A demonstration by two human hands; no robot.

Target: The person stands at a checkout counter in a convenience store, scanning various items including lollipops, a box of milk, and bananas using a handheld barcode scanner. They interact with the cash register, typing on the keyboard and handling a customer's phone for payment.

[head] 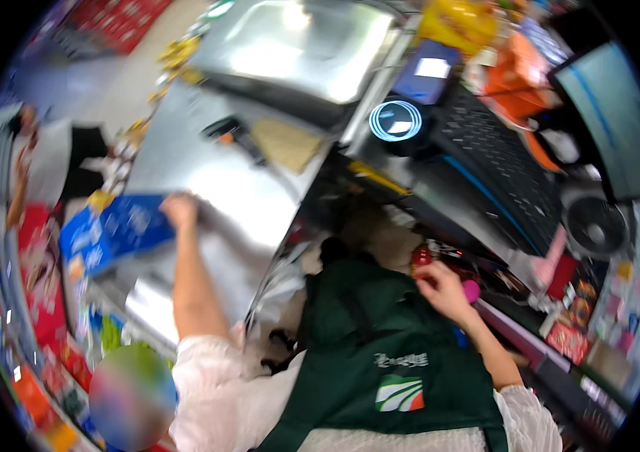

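Observation:
My left hand [180, 209] is closed on the edge of a blue printed package [135, 229] that lies at the left side of a shiny metal counter [229, 209]. My right hand [440, 287] hangs near my green apron [376, 316], by a small red object [421, 256]; its fingers are curled, and blur hides whether anything is between them. Beyond my left hand, a black handheld scanner [235, 138] rests on the counter beside a tan sheet [287, 144].
A black keyboard [495, 152], a round device with lit rings [395, 121] and a monitor [608, 121] stand to the right. A large shiny metal-topped unit [292, 45] is at the counter's far end. Another person [20, 164] is at the far left.

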